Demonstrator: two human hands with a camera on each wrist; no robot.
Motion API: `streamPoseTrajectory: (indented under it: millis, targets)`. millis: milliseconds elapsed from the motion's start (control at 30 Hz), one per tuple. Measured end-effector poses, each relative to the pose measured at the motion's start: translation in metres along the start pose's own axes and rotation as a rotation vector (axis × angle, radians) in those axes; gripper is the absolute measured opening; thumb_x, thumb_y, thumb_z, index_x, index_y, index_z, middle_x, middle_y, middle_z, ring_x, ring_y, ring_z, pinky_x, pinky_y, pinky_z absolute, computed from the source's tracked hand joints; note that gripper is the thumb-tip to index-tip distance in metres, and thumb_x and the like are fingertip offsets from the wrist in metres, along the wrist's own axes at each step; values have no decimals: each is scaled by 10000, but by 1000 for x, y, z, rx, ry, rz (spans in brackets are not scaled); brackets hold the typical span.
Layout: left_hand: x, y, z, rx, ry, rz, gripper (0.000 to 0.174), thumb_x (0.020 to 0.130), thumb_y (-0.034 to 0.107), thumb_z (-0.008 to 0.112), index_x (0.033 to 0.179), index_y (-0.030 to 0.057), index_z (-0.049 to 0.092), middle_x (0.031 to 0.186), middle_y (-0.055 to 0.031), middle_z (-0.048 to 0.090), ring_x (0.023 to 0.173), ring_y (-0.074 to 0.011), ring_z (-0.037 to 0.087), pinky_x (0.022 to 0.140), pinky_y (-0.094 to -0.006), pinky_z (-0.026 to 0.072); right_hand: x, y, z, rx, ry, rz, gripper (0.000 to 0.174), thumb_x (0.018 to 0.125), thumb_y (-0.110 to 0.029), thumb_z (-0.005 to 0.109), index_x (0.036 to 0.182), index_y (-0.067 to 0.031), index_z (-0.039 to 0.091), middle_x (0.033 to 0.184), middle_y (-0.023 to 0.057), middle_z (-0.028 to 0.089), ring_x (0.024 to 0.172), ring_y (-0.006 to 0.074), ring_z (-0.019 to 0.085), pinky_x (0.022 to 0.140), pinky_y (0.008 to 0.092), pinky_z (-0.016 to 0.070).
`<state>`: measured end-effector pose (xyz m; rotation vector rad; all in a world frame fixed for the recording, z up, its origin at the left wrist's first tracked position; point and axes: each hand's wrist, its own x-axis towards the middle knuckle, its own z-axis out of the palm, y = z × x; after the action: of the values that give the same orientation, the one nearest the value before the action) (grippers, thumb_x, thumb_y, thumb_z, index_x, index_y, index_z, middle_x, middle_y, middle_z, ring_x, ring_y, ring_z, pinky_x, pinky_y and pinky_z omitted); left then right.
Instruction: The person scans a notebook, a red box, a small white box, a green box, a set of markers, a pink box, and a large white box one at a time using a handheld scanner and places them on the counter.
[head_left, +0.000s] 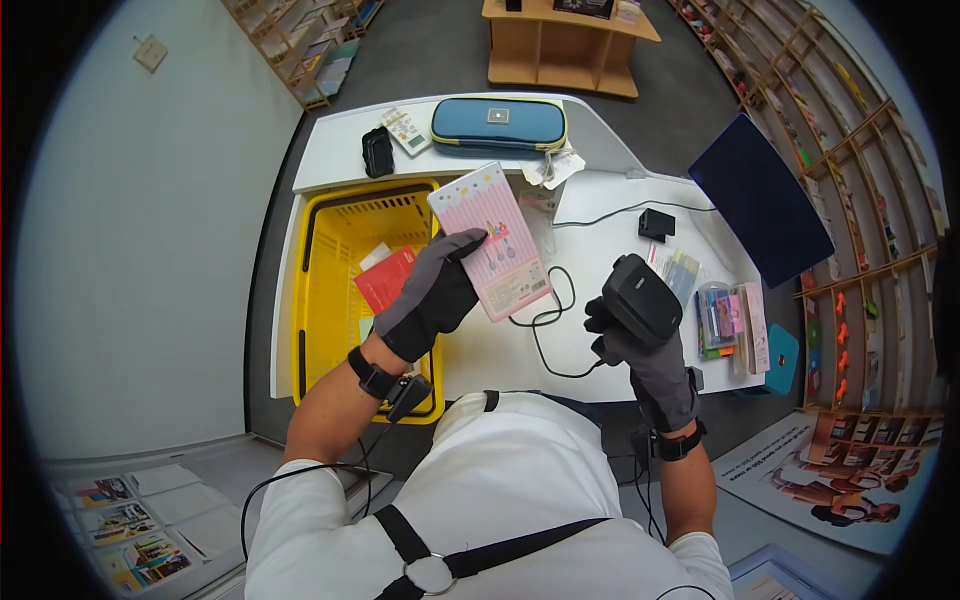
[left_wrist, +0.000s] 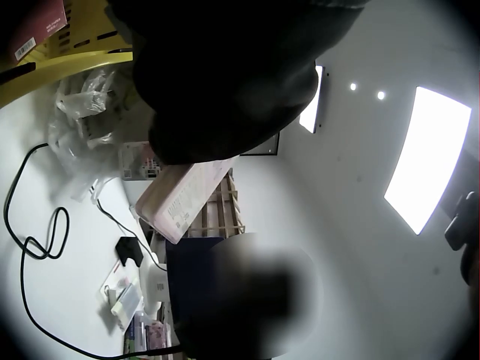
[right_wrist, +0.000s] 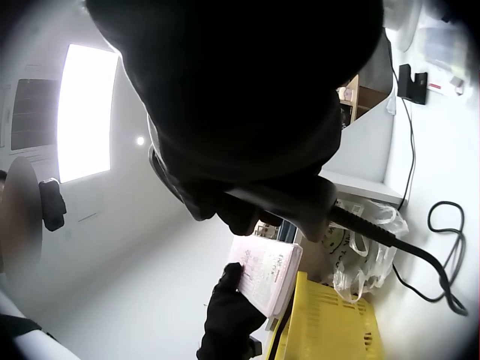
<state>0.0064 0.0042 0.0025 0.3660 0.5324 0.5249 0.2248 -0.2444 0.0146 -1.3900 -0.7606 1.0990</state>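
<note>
My gloved left hand (head_left: 432, 292) grips a pink striped notebook (head_left: 512, 262) over the counter, thumb on its face. Small cartoon figures and a label with a barcode show on the notebook. In the right wrist view the notebook (right_wrist: 264, 271) appears thick, held from one side by the left hand (right_wrist: 231, 319). My gloved right hand (head_left: 652, 372) holds a black corded barcode scanner (head_left: 643, 298), its head raised to the right of the notebook. The scanner's cable (right_wrist: 409, 259) runs from its handle down to the counter.
A yellow shopping basket (head_left: 300, 300) with a red booklet (head_left: 386, 280) stands at the left. A blue pencil case (head_left: 485, 123), calculator (head_left: 406, 132) and dark monitor (head_left: 762, 200) surround the workspace. Packaged stationery (head_left: 722, 318) lies right. A plastic bag (right_wrist: 360, 262) is beside the basket.
</note>
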Motion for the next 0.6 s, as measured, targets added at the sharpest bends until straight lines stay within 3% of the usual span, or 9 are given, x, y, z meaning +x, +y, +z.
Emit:
streamPoseTrajectory:
  millis: [233, 333, 500, 600]
  targets:
    - [11, 7, -15, 24, 16, 131, 261, 1033, 12, 615, 1293, 20, 617, 1272, -144, 687, 1209, -312, 691, 1116, -499, 558, -7, 13, 14, -251, 38, -114, 315, 893, -51, 786, 1202, -35, 726, 1089, 77, 781, 941, 159, 771, 745, 319, 623]
    - [15, 11, -23, 55, 54, 217, 272, 1027, 5, 614, 1298, 5, 611, 1276, -143, 686, 1214, -312, 686, 1128, -495, 548, -7, 13, 20, -711, 72, -457, 309, 902, -121, 828, 1170, -14, 718, 976, 82, 773, 860, 138, 762, 715, 299, 602]
    - [12, 20, -26, 48, 61, 263, 286, 1021, -4, 603, 1307, -1, 610, 1284, -146, 685, 1214, -313, 685, 1132, -490, 544, -8, 27, 18, -751, 92, -454, 321, 913, -182, 846, 1146, -4, 716, 885, 81, 756, 768, 122, 739, 689, 290, 588]
    - [13, 26, -25, 37, 43, 297, 304, 1015, -10, 593, 1318, -2, 604, 1284, -144, 685, 1212, -314, 684, 1134, -494, 542, -10, 30, 15, -645, 92, -206, 309, 921, -197, 851, 1133, -14, 720, 879, 69, 757, 736, 122, 727, 682, 292, 588]
